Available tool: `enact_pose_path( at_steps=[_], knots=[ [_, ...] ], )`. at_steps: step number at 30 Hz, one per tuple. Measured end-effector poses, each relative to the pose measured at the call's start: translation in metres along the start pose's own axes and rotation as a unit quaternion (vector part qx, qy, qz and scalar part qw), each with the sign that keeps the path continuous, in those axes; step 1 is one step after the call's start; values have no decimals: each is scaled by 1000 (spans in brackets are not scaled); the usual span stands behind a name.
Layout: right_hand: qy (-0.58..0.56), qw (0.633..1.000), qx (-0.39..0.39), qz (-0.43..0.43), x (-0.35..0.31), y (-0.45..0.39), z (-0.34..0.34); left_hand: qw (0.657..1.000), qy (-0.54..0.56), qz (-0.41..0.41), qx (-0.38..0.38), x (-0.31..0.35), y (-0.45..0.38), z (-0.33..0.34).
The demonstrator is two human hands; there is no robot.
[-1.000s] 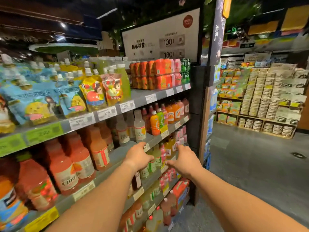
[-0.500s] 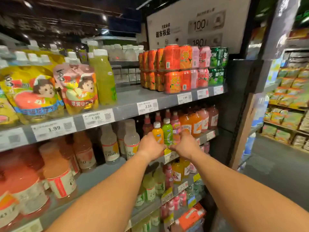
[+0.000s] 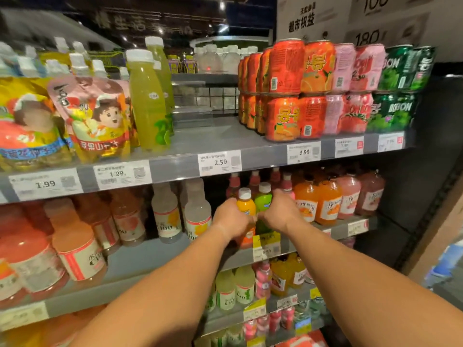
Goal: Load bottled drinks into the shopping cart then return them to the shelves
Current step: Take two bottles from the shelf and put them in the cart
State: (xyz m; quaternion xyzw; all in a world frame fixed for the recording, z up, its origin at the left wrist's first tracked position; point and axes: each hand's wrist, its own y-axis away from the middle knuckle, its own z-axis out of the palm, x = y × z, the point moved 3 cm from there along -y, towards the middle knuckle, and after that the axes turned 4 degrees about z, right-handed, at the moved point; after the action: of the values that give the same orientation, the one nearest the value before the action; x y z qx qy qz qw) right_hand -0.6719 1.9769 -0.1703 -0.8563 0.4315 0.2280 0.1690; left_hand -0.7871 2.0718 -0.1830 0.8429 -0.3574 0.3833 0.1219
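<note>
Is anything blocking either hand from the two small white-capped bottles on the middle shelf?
Nothing visible. The left hand already grips the small orange bottle, and the right hand grips the small green bottle beside it. Both stand at the shelf's front edge, with taller red-capped bottles behind.

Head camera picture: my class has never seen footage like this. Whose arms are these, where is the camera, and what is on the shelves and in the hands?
The camera sits on a person's head, looking forward and down, so the two bare arms are the wearer's own. There is no robot. The left hand grips a small orange bottle; the right hand grips a small green bottle beside it, both on the middle shelf of a shop. The upper shelf carries stacked drink cans, tall green juice bottles and cartoon drink pouches.
</note>
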Motion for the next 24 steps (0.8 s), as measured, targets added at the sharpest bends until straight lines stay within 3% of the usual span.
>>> enact_pose_path(
  at_steps=[3, 9, 16, 24],
  knots=[
    [27, 1000, -2, -10, 1, -6, -1, 1000, 1, 4, 18, -1, 0, 3],
    [-36, 999, 0, -37, -2, 6, -4, 996, 54, 31, 61, -5, 10, -2],
    [-83, 985, 90, -120, -33, 64, -28, 983, 139, 92, 75, -14, 60, -36],
    [-88, 984, 63, -144, -101, 189, 34, 980, 161, 43, 106, -120, 179, -122]
  ],
)
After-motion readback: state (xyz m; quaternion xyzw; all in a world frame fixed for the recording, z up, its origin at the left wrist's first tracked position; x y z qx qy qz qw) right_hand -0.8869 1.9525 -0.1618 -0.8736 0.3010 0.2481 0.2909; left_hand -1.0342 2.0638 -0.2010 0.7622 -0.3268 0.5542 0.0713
